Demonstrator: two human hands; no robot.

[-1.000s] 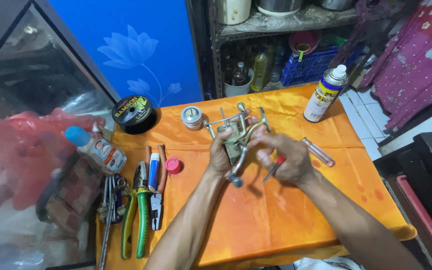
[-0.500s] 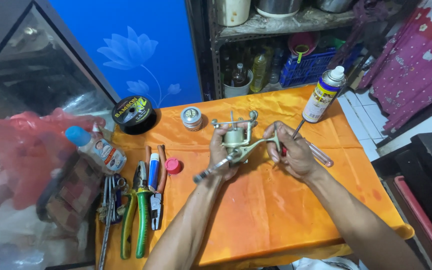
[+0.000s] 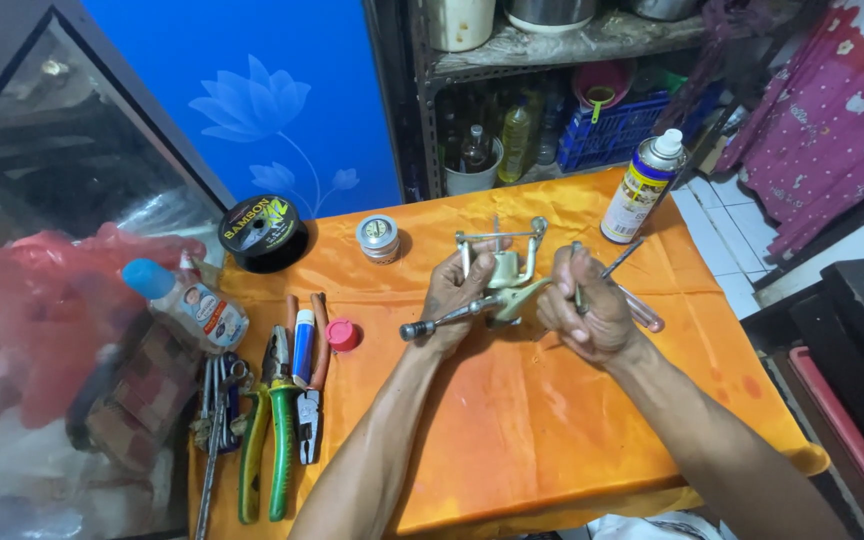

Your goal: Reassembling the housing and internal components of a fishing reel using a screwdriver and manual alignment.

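My left hand [image 3: 459, 292] grips a pale metal fishing reel [image 3: 505, 277] above an orange cloth-covered table [image 3: 552, 420]. The reel's wire bail points away from me and its crank handle [image 3: 432, 324] sticks out to the left. My right hand [image 3: 586, 308] is closed around a thin screwdriver [image 3: 614, 264], held right beside the reel body; its shaft slants up to the right. Where the tip meets the reel is hidden by my fingers.
A spray can [image 3: 642, 190] stands at the back right. A small round tin [image 3: 378, 238] and a black line spool [image 3: 263, 232] sit at the back left. Pliers [image 3: 280, 430], wrenches [image 3: 214, 420], a red cap [image 3: 342, 334] and a bottle [image 3: 187, 303] lie left.
The reel has turned in my left hand: its handle now points left instead of down toward me. My right hand shifted right and took up the screwdriver at the reel's side.
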